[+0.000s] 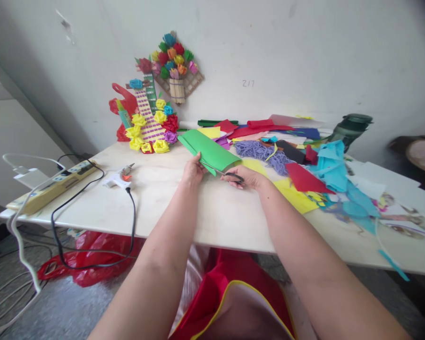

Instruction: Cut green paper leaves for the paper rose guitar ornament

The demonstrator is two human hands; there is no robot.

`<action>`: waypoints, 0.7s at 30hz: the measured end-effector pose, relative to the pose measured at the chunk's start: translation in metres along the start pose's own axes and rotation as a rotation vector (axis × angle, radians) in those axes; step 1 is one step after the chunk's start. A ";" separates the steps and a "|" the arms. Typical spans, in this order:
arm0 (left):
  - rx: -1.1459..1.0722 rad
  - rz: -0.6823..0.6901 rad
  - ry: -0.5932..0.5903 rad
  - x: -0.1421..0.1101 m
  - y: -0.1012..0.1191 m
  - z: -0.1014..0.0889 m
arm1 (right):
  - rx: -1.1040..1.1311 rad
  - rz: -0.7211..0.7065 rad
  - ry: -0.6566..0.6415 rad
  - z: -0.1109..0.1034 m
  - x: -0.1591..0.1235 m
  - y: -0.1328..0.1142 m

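My left hand [194, 169] is closed on the near edge of a green sheet of paper [210, 148], which curls over above the table. In my right hand [243, 176] is a pair of scissors [233, 177] with dark handles. Their blades lie along the sheet's near edge, pointing toward my left hand. A narrow green flap hangs by the blades at that edge. How far the blades are spread is too small to tell.
A glue gun [120, 177] and a power strip [53, 186] with cords lie at the left. Paper flowers [159, 118] stand against the wall. Purple yarn [264, 155], coloured paper scraps [306, 178] and a dark bottle [350, 130] are at the right.
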State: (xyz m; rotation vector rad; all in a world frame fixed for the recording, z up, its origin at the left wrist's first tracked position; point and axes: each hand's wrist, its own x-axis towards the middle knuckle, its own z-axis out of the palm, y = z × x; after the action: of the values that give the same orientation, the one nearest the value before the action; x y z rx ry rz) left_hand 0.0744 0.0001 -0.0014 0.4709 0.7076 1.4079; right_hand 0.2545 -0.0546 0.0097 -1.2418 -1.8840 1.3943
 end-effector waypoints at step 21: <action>-0.021 -0.015 -0.011 0.005 0.000 -0.003 | 0.082 -0.020 -0.017 -0.001 0.002 0.002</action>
State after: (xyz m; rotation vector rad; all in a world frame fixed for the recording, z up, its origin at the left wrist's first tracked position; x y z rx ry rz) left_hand 0.0729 0.0044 -0.0044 0.4561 0.6855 1.3964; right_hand 0.2551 -0.0521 0.0076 -1.1728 -1.8269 1.4609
